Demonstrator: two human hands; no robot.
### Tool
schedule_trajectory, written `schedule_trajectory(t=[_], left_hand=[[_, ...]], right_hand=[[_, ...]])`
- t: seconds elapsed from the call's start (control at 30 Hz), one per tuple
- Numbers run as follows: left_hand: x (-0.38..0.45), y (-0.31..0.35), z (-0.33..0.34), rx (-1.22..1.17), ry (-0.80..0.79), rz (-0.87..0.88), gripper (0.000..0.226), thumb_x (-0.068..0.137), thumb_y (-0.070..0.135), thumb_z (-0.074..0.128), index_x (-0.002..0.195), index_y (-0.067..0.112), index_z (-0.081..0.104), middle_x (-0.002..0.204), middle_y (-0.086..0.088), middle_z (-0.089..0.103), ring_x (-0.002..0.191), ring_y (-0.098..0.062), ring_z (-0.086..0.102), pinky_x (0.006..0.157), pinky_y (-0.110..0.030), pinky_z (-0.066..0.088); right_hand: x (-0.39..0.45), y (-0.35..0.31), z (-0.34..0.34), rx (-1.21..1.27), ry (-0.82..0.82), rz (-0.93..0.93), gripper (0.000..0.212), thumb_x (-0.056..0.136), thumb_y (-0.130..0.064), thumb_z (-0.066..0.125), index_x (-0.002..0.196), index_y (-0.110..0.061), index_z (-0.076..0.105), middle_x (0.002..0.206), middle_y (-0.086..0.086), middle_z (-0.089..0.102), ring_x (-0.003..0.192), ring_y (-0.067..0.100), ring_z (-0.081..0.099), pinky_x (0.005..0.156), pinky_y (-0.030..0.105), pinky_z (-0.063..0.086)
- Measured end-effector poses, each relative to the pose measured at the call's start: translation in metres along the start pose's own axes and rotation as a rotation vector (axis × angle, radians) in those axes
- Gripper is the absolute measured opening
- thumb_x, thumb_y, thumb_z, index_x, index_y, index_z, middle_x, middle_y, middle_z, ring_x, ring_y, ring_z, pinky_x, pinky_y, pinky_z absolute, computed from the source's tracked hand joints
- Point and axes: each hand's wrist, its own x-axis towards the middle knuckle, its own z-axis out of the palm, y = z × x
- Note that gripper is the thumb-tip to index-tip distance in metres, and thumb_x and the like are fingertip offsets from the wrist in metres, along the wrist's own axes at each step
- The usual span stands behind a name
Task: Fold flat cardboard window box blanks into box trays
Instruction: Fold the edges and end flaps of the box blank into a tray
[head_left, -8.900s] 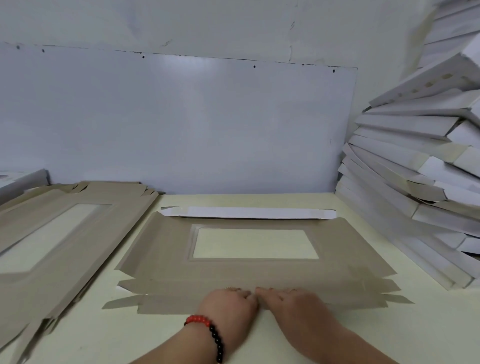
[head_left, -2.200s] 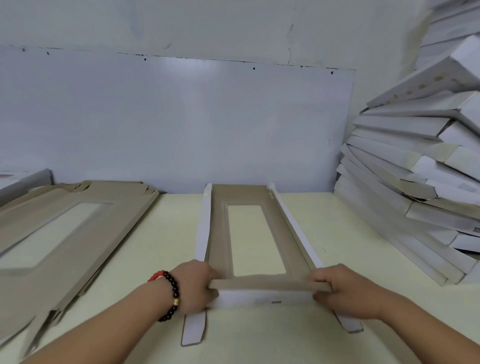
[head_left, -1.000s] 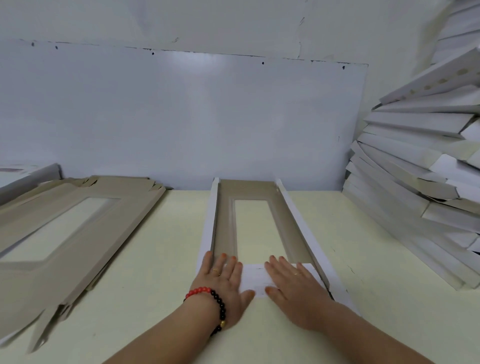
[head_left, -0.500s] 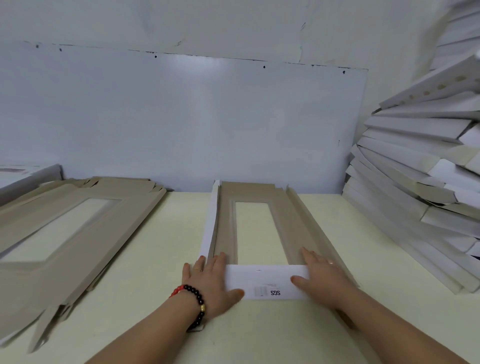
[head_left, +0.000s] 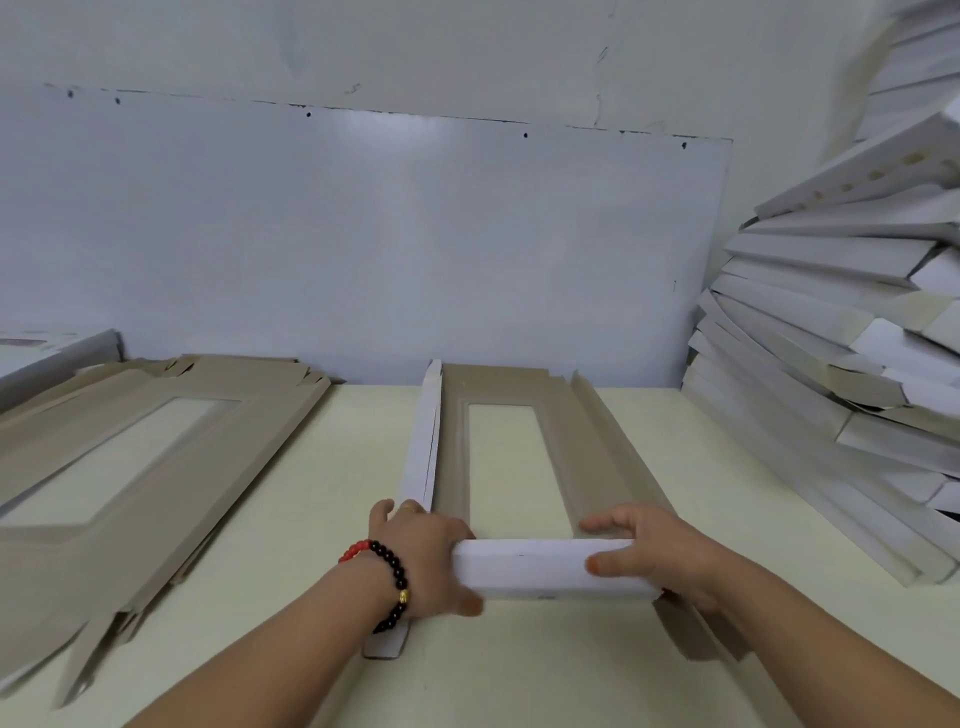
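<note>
A pale yellow-green worktop (head_left: 322, 499) runs back to a grey-white wall (head_left: 467, 47). A large, smooth, pale panel (head_left: 363, 249) stands against that wall along the worktop's far edge, with small dark dots along its top edge. At the worktop's far left corner lies the end of a flat grey-white object (head_left: 52, 353), only partly in view.

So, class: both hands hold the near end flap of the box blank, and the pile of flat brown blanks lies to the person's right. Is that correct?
Not quite. The head view shows the pile of flat brown blanks on the person's left; the stack on the right is finished white trays. The rest stands: the left hand and right hand both hold the near end flap of the box blank.
</note>
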Motion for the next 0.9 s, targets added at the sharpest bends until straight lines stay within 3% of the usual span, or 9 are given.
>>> schedule_trajectory(t=[0.1,0.17,0.27,0.4,0.5,0.57,0.67,0.73,0.9], left_hand=[[-0.012,0.012,-0.005,0.071,0.012,0.092,0.048,0.063,0.068,0.062,0.093,0.03,0.061,0.076,0.015,0.058,0.088,-0.013,0.055,0.098,-0.031,0.026],[-0.023,0.019,-0.005,0.093,-0.012,0.123,0.038,0.071,0.058,0.062,0.091,0.025,0.062,0.076,0.009,0.058,0.079,-0.016,0.056,0.078,-0.027,0.039],[-0.034,0.029,0.0,0.277,-0.039,0.196,0.021,0.091,0.029,0.049,0.1,0.016,0.062,0.098,-0.01,0.064,0.09,-0.031,0.058,0.071,-0.03,0.038],[-0.049,0.047,0.012,0.377,-0.093,0.289,0.027,0.097,0.008,0.035,0.111,0.002,0.057,0.114,-0.022,0.06,0.102,-0.041,0.059,0.075,-0.042,0.041],[-0.056,0.061,0.018,0.388,-0.13,0.342,0.029,0.096,0.001,0.032,0.111,-0.004,0.056,0.115,-0.026,0.056,0.103,-0.042,0.057,0.07,-0.042,0.035],[-0.051,0.062,0.018,0.373,-0.096,0.333,0.03,0.098,0.006,0.033,0.115,0.001,0.056,0.116,-0.023,0.058,0.104,-0.041,0.057,0.072,-0.042,0.037],[-0.036,0.049,0.009,0.283,-0.015,0.258,0.033,0.099,0.015,0.036,0.127,0.017,0.052,0.116,-0.017,0.061,0.105,-0.038,0.058,0.082,-0.041,0.044],[-0.024,0.038,0.007,0.189,0.019,0.201,0.034,0.1,0.024,0.037,0.132,0.023,0.047,0.115,-0.015,0.062,0.106,-0.035,0.058,0.083,-0.037,0.044],[-0.006,0.039,0.028,0.109,0.077,0.123,0.038,0.097,0.038,0.041,0.133,0.024,0.042,0.123,-0.006,0.056,0.113,-0.029,0.053,0.088,-0.037,0.042]], right_hand=[[-0.019,-0.01,0.001,-0.207,-0.071,-0.087,0.031,0.07,-0.024,0.084,0.095,-0.036,0.069,0.087,-0.017,0.07,0.077,-0.003,0.065,0.071,0.013,0.05],[-0.031,-0.013,0.005,-0.406,-0.079,-0.124,0.017,0.071,-0.026,0.08,0.076,-0.036,0.068,0.07,-0.02,0.065,0.063,-0.004,0.059,0.058,0.012,0.046],[-0.046,-0.013,0.018,-0.699,-0.046,-0.231,0.011,0.077,-0.037,0.07,0.086,-0.03,0.068,0.087,-0.017,0.067,0.081,-0.001,0.06,0.073,0.021,0.051],[-0.058,-0.006,0.045,-1.049,-0.019,-0.391,0.016,0.087,-0.034,0.057,0.101,-0.027,0.06,0.101,-0.008,0.065,0.089,0.014,0.062,0.064,0.021,0.037],[-0.06,-0.001,0.068,-1.227,0.125,-0.524,0.035,0.036,-0.034,0.084,0.063,-0.026,0.065,0.059,-0.009,0.061,0.041,0.011,0.055,0.037,0.016,0.034],[-0.054,-0.001,0.073,-1.22,0.193,-0.522,0.039,0.026,-0.036,0.086,0.055,-0.029,0.062,0.046,-0.012,0.054,0.032,0.008,0.048,0.031,0.016,0.027],[-0.045,-0.011,0.066,-1.102,0.224,-0.536,0.031,0.061,-0.051,0.08,0.08,-0.031,0.068,0.064,-0.011,0.067,0.053,0.009,0.063,0.044,0.02,0.04],[-0.035,-0.015,0.056,-0.953,0.247,-0.472,0.031,0.092,-0.053,0.049,0.109,-0.03,0.06,0.098,-0.005,0.071,0.088,0.018,0.066,0.072,0.029,0.045],[-0.016,-0.012,0.07,-1.056,0.265,-0.458,0.037,0.101,-0.048,0.027,0.123,-0.028,0.049,0.12,-0.002,0.056,0.1,0.026,0.059,0.081,0.034,0.043]])
